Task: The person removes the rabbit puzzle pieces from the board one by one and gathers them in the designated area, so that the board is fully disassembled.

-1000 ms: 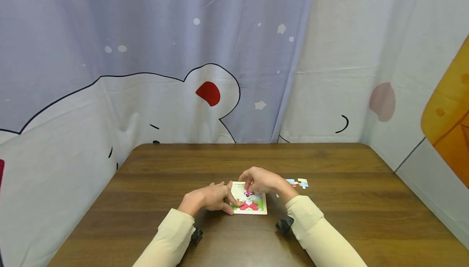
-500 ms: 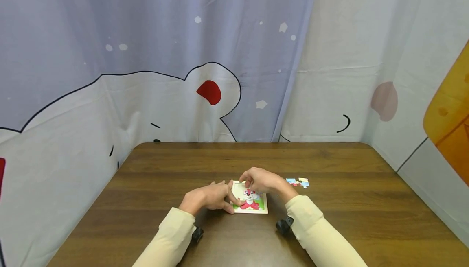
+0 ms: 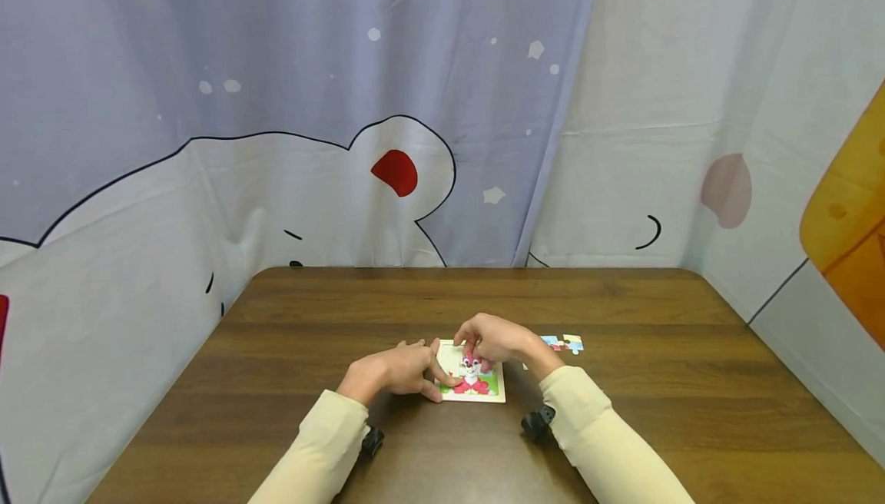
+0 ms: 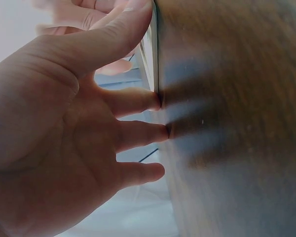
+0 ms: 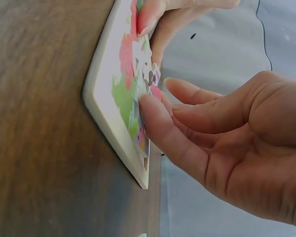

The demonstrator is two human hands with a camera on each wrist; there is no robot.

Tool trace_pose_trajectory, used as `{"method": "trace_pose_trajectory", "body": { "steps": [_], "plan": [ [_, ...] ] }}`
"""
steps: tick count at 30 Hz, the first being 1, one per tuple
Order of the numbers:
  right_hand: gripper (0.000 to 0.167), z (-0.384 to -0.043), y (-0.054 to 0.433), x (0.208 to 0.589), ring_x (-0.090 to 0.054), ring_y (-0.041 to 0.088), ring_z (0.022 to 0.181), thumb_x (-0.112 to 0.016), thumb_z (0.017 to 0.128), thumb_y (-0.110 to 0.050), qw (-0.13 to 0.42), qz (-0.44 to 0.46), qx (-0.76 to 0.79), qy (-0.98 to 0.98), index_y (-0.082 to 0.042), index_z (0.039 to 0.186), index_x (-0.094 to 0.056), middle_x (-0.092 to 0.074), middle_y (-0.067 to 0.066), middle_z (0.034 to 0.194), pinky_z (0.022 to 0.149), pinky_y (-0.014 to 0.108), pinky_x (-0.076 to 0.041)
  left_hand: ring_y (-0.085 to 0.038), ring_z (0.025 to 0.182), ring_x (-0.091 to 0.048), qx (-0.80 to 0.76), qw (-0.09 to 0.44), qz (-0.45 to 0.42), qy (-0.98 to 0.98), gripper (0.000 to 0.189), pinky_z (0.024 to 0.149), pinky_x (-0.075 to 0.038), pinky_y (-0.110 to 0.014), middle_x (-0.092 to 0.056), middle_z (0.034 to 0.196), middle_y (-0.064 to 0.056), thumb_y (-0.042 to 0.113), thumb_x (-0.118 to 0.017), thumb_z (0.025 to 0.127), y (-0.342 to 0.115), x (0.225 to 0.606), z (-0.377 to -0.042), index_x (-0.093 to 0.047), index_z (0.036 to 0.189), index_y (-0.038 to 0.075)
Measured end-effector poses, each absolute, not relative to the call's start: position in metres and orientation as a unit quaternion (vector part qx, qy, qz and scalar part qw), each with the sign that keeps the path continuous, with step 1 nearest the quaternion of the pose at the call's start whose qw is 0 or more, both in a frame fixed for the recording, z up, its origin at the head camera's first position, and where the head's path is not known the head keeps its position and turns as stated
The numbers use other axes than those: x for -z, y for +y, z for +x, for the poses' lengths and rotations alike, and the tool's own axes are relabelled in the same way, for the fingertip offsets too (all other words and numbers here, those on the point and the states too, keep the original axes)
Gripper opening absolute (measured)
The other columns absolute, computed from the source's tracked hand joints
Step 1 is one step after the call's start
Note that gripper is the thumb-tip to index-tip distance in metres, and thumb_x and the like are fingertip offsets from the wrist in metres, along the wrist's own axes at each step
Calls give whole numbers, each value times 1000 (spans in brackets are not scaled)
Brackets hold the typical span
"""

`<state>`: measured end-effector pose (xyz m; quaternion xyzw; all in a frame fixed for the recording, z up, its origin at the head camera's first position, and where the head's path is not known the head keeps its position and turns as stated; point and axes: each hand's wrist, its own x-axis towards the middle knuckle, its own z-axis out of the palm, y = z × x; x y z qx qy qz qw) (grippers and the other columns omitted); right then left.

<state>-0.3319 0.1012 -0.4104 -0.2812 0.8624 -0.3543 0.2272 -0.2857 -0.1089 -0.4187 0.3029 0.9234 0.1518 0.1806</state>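
A pale square puzzle tray (image 3: pixel 477 401) lies on the table between both hands, its inlaid pieces showing a pink-and-white cartoon animal (image 3: pixel 472 386). My left hand (image 3: pixel 397 372) rests at the tray's left side with its fingers spread. Its index finger lies on the picture and its thumb is at the near left corner; other fingertips meet the tabletop in the left wrist view. Over the upper part of the tray, my right hand (image 3: pixel 494 339) pinches a pink puzzle piece (image 5: pixel 156 92) near the animal's head. The right thumb (image 5: pixel 152 106) touches the picture, and the fingers partly hide the piece.
Loose puzzle pieces (image 3: pixel 572 343) lie on the brown wooden table (image 3: pixel 622 412) to the right of the tray, another partly hidden by the right wrist. Dark wrist cameras (image 3: pixel 537 423) sit under both cream sleeves. Printed curtains (image 3: pixel 311 204) hang behind the table.
My right hand has shifted slightly to the right over the tray, and more pink shows at its fingertips by the animal's head. The left hand stays in place.
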Motion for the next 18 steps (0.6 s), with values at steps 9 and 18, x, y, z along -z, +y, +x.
{"method": "trace_pose_trajectory", "body": {
  "steps": [9,18],
  "plan": [
    [41,-331,99,410,-56,16,57,-53,79,26,225,-277,359,863,6,113,-65,-60,13,84,51,25,-51,-51,143,-23,-149,182,299,925,36,113,-15,-69,-27,157,-27,34,-74,88,-109,417,-286,-73,124,33],
    [34,-335,102,414,-57,16,60,-60,78,24,227,-299,361,854,6,107,-67,-61,13,86,53,28,-53,-49,145,-23,-148,184,291,927,37,113,-15,-69,-27,158,-25,33,-75,87,-108,418,-285,-72,124,33]
  ]
}}
